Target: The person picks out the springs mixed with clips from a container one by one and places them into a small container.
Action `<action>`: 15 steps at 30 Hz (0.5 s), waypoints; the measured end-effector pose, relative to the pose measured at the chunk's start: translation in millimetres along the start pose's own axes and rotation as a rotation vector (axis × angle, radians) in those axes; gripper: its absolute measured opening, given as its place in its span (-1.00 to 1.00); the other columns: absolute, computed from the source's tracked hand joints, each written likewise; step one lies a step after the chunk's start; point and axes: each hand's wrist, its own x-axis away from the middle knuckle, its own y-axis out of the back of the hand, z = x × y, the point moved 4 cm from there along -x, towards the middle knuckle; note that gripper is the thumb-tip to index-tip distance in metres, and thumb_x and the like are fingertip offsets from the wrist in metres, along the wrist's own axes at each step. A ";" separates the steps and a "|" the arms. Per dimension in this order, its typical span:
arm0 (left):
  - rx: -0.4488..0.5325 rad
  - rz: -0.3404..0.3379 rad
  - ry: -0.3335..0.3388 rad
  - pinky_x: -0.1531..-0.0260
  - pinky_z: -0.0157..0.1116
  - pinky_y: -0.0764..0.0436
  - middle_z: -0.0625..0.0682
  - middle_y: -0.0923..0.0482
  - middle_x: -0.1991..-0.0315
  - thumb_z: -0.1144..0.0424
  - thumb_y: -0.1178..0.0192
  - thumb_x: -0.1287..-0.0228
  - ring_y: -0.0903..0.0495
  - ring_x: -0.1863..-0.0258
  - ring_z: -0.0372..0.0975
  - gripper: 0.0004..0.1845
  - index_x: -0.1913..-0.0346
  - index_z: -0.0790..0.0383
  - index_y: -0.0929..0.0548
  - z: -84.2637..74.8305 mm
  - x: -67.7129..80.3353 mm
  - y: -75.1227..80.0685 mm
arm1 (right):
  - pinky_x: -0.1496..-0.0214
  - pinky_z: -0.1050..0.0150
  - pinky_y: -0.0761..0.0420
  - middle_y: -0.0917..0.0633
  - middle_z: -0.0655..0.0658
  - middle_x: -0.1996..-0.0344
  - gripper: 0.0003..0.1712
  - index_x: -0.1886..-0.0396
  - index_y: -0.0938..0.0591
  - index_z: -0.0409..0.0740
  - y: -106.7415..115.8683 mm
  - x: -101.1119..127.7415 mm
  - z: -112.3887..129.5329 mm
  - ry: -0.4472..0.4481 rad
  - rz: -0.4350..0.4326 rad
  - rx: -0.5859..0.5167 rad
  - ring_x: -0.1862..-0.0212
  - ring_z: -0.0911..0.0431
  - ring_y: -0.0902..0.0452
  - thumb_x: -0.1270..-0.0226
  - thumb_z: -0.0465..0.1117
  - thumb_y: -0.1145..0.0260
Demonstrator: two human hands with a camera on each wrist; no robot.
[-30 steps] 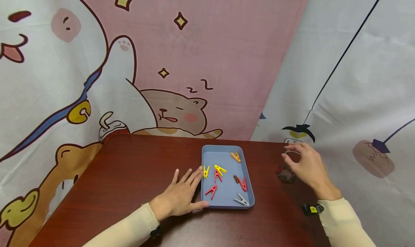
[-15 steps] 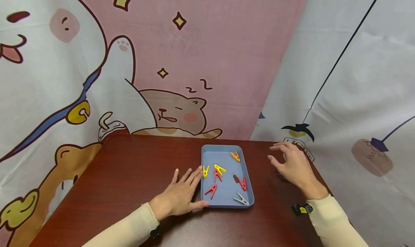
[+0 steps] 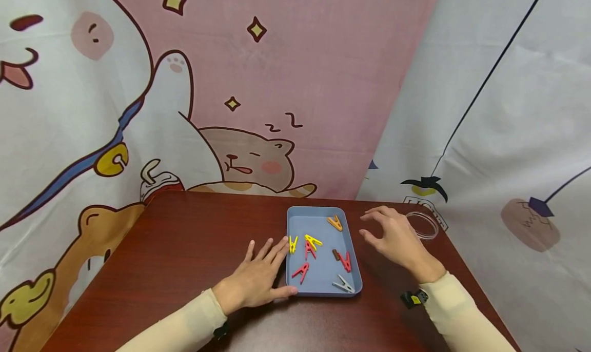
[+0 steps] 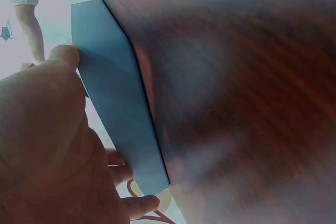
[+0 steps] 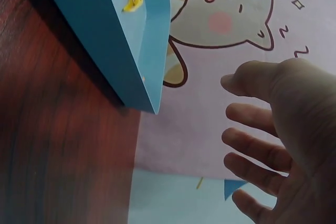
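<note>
On the dark red worktop (image 3: 194, 239) sits a blue tray (image 3: 318, 216) with little clothes pegs (image 3: 313, 240) inside. The left hand (image 3: 258, 280) lies flat, fingers spread, touching the tray's left side. The right hand (image 3: 392, 236) hovers just right of the tray, fingers loose and holding nothing. A clear dish (image 3: 422, 223) sits near it.

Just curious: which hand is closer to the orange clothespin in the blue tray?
The right hand. It hovers just right of the orange clothespin, beyond the blue tray rim. The left hand rests at the tray's near-left side, farther away.
</note>
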 end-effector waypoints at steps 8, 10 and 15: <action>0.006 -0.005 0.000 -0.82 0.56 0.04 0.06 0.08 -1.00 -0.60 -0.14 -0.63 -0.08 -0.94 0.25 0.20 -0.96 0.11 -0.06 -0.4 -1.2 -0.3 | -0.46 -0.53 -0.62 -0.86 -0.14 -0.26 -0.58 -0.21 -0.91 -0.06 -10.7 -6.5 14.8 0.068 0.110 0.035 -0.39 -0.23 -0.75 -0.42 -0.11 -0.75; 0.006 -0.008 -0.002 -0.81 0.56 0.03 0.06 0.08 -1.00 -0.59 -0.14 -0.63 -0.08 -0.94 0.25 0.19 -0.96 0.11 -0.06 -0.4 -1.2 -0.6 | -0.46 -0.52 -0.63 -0.86 -0.12 -0.26 -0.57 -0.21 -0.91 -0.05 -13.5 -8.3 18.7 0.082 0.138 0.050 -0.41 -0.22 -0.75 -0.42 -0.09 -0.76; 0.000 -0.014 -0.003 -0.81 0.57 0.02 0.06 0.07 -1.00 -0.60 -0.14 -0.63 -0.10 -0.93 0.26 0.19 -0.95 0.12 -0.07 0.3 -1.3 -1.5 | -0.50 -0.46 -0.63 -0.87 -0.09 -0.24 -0.57 -0.19 -0.91 0.02 -21.7 -12.3 28.4 0.129 0.205 0.090 -0.42 -0.18 -0.73 -0.39 -0.03 -0.77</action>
